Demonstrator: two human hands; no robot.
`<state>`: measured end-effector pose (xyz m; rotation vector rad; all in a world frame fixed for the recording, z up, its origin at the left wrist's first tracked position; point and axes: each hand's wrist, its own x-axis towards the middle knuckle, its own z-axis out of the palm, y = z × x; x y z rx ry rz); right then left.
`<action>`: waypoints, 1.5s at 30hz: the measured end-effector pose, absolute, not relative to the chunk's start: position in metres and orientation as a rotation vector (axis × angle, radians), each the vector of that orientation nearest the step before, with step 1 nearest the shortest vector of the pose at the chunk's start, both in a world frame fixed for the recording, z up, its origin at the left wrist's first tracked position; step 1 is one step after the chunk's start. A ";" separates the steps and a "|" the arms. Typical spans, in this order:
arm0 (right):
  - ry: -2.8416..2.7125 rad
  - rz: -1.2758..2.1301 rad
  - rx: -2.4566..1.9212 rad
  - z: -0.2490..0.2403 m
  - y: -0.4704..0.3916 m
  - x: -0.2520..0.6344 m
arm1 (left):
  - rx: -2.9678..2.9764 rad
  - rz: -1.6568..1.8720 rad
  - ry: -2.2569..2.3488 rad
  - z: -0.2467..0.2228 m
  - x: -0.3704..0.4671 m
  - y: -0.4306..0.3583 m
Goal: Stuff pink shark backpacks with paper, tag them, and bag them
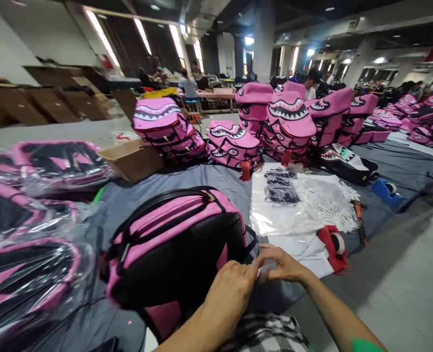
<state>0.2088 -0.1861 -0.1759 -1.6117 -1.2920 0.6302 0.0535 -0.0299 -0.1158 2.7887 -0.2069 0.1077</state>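
A pink and black backpack (179, 244) lies on its side on the grey cloth-covered table. Just right of its lower right end, my left hand (233, 288) and my right hand (280, 264) meet, both with fingers closed. Between their fingertips is a small piece of clear plastic (265, 269), blurred at its edges. A dark strap (252, 239) of the backpack runs close behind the fingers. The back of my left hand hides part of the bag's lower side.
Plastic-wrapped backpacks (29, 283) lie at left. An open cardboard box (131, 159) and stacked pink backpacks (289, 117) stand behind. At right are a clear plastic sheet (285, 215), a red tape dispenser (333, 249), a blue one (388, 193) and an orange-handled tool (359, 220).
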 end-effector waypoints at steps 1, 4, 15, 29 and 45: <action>-1.273 0.645 -1.588 -0.172 -0.179 0.209 | 2.849 0.337 -0.250 -0.103 0.044 -0.025; -1.185 0.544 -1.564 -0.156 -0.163 0.204 | 2.764 0.969 -0.233 -0.077 0.016 -0.011; -1.475 0.041 -1.551 -0.028 -0.084 0.223 | 1.904 1.388 0.734 -0.044 -0.026 0.043; -1.730 0.319 -1.601 0.014 0.049 0.270 | 1.440 1.002 0.704 -0.036 0.014 0.152; -2.122 -0.156 -1.108 -0.019 0.016 0.254 | 2.095 0.713 0.832 -0.012 -0.018 0.139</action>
